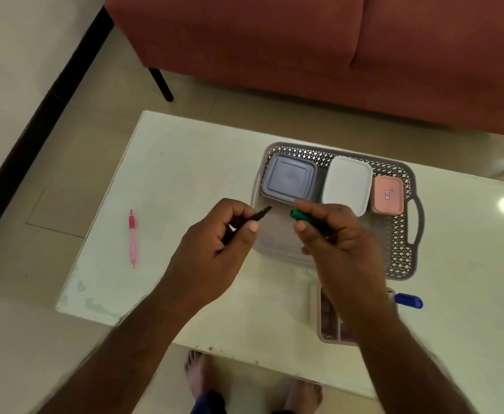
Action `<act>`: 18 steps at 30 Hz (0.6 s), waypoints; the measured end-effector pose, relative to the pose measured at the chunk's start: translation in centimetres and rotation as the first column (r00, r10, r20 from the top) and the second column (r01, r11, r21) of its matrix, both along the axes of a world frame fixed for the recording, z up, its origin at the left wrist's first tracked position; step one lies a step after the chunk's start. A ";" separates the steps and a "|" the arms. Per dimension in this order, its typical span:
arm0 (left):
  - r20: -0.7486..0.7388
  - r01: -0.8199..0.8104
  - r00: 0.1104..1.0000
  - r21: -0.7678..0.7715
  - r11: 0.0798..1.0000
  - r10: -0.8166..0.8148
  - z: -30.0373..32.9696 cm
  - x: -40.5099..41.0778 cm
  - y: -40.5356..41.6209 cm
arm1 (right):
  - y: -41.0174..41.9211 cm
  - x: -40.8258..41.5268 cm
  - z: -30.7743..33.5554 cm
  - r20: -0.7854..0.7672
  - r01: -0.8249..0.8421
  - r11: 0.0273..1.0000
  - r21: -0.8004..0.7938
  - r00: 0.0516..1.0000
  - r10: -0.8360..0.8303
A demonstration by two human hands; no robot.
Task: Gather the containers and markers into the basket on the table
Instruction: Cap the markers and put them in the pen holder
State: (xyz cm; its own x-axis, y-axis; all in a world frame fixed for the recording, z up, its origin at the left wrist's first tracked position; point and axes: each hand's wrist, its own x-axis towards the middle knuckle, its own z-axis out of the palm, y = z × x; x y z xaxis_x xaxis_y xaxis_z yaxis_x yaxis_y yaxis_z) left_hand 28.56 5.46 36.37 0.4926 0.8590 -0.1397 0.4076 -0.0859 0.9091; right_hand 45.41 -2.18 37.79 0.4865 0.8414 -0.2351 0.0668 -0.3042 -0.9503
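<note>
A grey perforated basket point(400, 234) sits on the white table point(185, 180). Along its far side stand a blue-lidded container point(288, 177), a white-lidded container point(348, 183) and a small pink container point(387, 194). Above the basket's near left part, my left hand point(215, 243) grips a dark marker point(261, 212) with its tip bare. My right hand point(334, 234) holds a green marker piece point(300, 215), its end facing the dark tip a short gap away. A pink pen point(132, 237) lies on the table at the left. A blue marker point(409, 300) lies near the front edge, partly behind my right forearm.
A pinkish divided tray point(328, 321) sits at the table's front edge under my right forearm. A red sofa point(304, 46) stands beyond the table. My bare feet point(197, 375) show on the tiled floor below the front edge.
</note>
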 end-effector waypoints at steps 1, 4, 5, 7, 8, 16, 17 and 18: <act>-0.028 0.031 0.999 0.030 0.999 -0.030 0.2 0.2 -0.2 | -0.3 0.8 0.3 0.041 -0.027 1.000 -0.012 0.999 0.028; -0.083 0.097 0.992 0.050 0.994 -0.092 0.4 1.3 -0.7 | -1.4 2.7 0.8 0.080 -0.042 0.998 -0.046 0.996 0.045; -0.097 0.115 0.989 0.059 0.992 -0.109 0.3 1.6 -0.9 | -1.7 3.1 0.8 0.089 -0.036 0.999 -0.040 0.995 0.039; -0.122 0.136 0.985 0.081 0.987 -0.125 0.2 2.1 -1.3 | -2.2 3.7 0.7 0.083 -0.016 1.000 0.000 0.996 0.016; -0.127 0.142 0.983 0.085 0.986 -0.130 0.1 2.4 -1.5 | -2.5 4.0 0.7 0.065 -0.001 1.000 0.025 0.998 -0.001; -0.174 0.248 0.959 0.135 0.959 -0.223 0.4 4.6 -2.3 | -3.7 5.8 0.4 0.059 -0.059 0.998 0.024 0.997 0.057; -0.161 0.232 0.964 0.125 0.965 -0.211 0.4 4.8 -2.3 | -3.8 6.1 0.5 0.035 -0.035 0.999 0.036 0.999 0.034; -0.153 0.219 0.968 0.121 0.968 -0.199 0.5 5.0 -2.4 | -3.9 6.5 0.5 0.007 0.000 0.999 0.054 1.000 0.000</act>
State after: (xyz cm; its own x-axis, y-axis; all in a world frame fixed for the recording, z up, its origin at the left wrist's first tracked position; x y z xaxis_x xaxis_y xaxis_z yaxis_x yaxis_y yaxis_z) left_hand 33.52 3.10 36.84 0.6472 0.7545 -0.1085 0.4884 -0.3011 0.8190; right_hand 51.94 -6.11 38.33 0.4880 0.8529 -0.1856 0.0736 -0.2521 -0.9649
